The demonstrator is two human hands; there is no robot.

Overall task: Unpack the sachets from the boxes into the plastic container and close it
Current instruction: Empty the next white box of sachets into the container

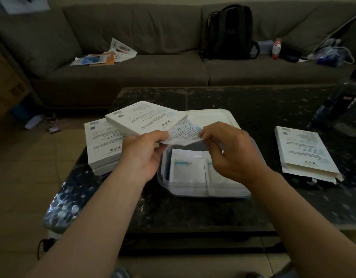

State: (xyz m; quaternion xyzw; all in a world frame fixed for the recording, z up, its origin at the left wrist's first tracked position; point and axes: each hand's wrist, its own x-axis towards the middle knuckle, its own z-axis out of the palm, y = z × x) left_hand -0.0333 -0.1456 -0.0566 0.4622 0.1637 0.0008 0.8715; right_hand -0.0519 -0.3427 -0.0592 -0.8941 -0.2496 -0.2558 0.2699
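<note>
Two sachets (188, 167) lie in the plastic container (193, 192) just below your hands. Peel the flap (183, 133) fully back, keeping the box (145, 119) tilted over the container so its contents drop in. Your left hand (141, 155) grips the box's near corner, fingers curled round it; your right hand (231, 151) pinches the flap's edge between thumb and fingertips.

Print on the white flat cardboard box (145, 117) is too small and blurred to read. The right hand (233, 151) hides part of the white sachets (187, 167) and the right wall of the clear plastic container (193, 193). At the right edge of the dark speckled table (253, 117), a dark bottle (341, 105) is blurred and cut off.
</note>
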